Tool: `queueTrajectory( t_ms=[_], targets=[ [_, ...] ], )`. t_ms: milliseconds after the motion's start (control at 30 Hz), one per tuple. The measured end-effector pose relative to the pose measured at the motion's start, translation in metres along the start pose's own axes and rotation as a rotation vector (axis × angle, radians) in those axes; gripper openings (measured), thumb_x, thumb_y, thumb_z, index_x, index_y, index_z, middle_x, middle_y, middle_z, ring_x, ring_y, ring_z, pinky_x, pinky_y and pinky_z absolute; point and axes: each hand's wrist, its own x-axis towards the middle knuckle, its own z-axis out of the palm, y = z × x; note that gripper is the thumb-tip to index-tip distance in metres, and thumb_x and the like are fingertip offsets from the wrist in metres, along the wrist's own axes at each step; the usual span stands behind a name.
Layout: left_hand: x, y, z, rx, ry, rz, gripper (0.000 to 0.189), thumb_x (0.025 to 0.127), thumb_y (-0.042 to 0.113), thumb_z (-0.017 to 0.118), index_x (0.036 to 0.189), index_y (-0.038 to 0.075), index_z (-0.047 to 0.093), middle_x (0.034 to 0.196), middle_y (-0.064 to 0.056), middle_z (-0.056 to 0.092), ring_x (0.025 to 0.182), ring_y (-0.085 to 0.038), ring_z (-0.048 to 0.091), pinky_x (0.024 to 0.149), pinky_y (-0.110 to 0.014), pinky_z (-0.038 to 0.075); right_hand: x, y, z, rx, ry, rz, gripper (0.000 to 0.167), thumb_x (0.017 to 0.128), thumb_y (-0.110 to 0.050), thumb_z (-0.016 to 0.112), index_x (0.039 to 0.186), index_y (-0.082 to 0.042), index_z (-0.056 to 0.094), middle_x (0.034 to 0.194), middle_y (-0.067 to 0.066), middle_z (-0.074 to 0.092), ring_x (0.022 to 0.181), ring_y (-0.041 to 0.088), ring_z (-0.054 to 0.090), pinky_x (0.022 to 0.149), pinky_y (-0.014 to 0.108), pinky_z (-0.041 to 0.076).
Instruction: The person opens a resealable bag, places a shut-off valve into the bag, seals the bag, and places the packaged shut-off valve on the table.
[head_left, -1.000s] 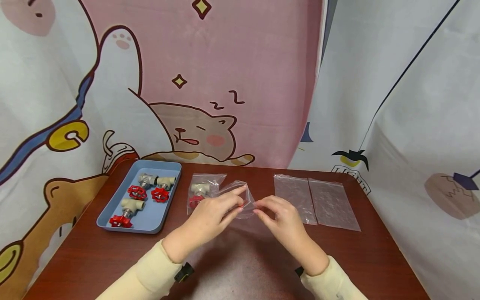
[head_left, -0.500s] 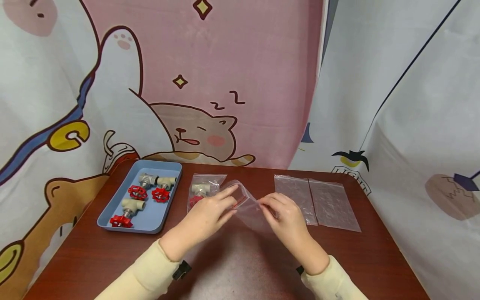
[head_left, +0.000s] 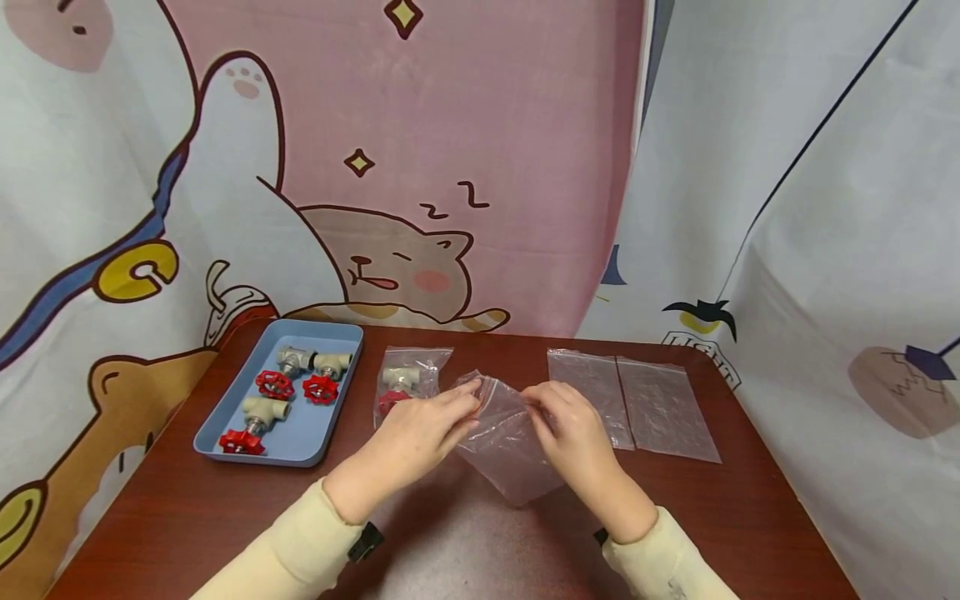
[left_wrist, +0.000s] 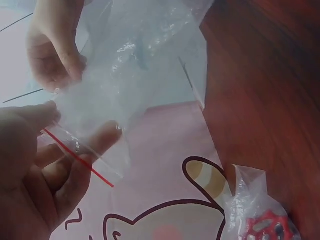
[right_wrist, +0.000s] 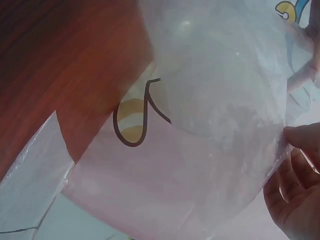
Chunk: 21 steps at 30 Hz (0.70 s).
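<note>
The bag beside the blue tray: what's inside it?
The bag holds a valve: a cream body and red wheel show. In the head view, the left hand covers part of its near end, hiding whatever lies there.

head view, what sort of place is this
Perhaps a makeshift tabletop workspace: cartoon-printed cloth hangs behind a reddish table, which holds a blue tray of red-handled valves, alongside clear plastic bags.

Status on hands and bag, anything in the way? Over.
Left hand, right hand: both holding one clear bag. No valve seen inside. Possible obstacle: bagged valve near left hand.
</note>
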Motion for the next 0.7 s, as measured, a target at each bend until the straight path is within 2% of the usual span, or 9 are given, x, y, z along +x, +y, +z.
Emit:
queueTrajectory(
  t_ms=[100,233,333,433,600,700],
  targets=[
    [0.001,0.0,-0.001,0.0,0.017,0.006,0.016,0.09,0.032,0.064,0.101,0.02,0.064,0.129,0.004,0.061,0.074,-0.018,0.069,0.053,-0.032,0.05,0.001,-0.001,0.0,0.019,-0.003,0.011,0.019,0.078,-0.001,0.071,0.094,-0.01,0.067,0.091,-0.002,0.066,0.087,0.015,0.06,0.079,0.03,0.048],
    [0.002,0.0,-0.001,-0.031,0.049,0.018,0.016,0.088,0.028,0.066,0.101,0.018,0.066,0.126,0.003,0.063,0.086,-0.016,0.07,0.06,-0.032,0.054,0.005,-0.003,-0.001,0.082,-0.02,0.072,0.019,0.081,-0.011,0.073,0.099,-0.012,0.067,0.095,-0.003,0.065,0.086,0.01,0.058,0.074,0.024,0.046],
    [0.002,0.0,-0.001,-0.064,0.073,0.029,0.013,0.087,0.026,0.068,0.097,0.018,0.068,0.125,0.003,0.063,0.087,-0.015,0.069,0.06,-0.03,0.053,0.009,-0.006,0.0,0.15,-0.021,0.104,0.015,0.083,-0.013,0.072,0.097,-0.012,0.069,0.094,-0.004,0.066,0.083,0.008,0.057,0.069,0.02,0.044],
    [0.003,0.0,0.0,-0.085,0.102,0.034,0.012,0.085,0.025,0.07,0.095,0.019,0.069,0.118,0.003,0.067,0.088,-0.012,0.069,0.062,-0.029,0.053,0.012,-0.006,0.001,0.195,0.001,0.097,0.009,0.082,-0.009,0.072,0.091,-0.011,0.07,0.089,-0.004,0.067,0.082,0.009,0.059,0.069,0.017,0.043],
    [0.004,-0.001,0.0,-0.139,0.152,0.0,0.013,0.084,0.025,0.071,0.095,0.02,0.07,0.09,0.009,0.072,0.078,-0.004,0.067,0.064,-0.026,0.053,0.012,-0.004,0.002,0.196,0.051,0.046,0.012,0.078,-0.002,0.074,0.086,-0.01,0.072,0.086,-0.002,0.068,0.083,0.014,0.06,0.071,0.017,0.043],
    [0.005,-0.001,0.0,-0.171,0.161,-0.012,0.015,0.084,0.026,0.071,0.097,0.019,0.07,0.091,0.008,0.072,0.08,-0.004,0.067,0.068,-0.026,0.053,0.011,-0.003,0.004,0.186,0.063,0.037,0.013,0.077,-0.001,0.074,0.086,-0.01,0.073,0.086,-0.001,0.068,0.083,0.016,0.06,0.073,0.018,0.043]
  ],
)
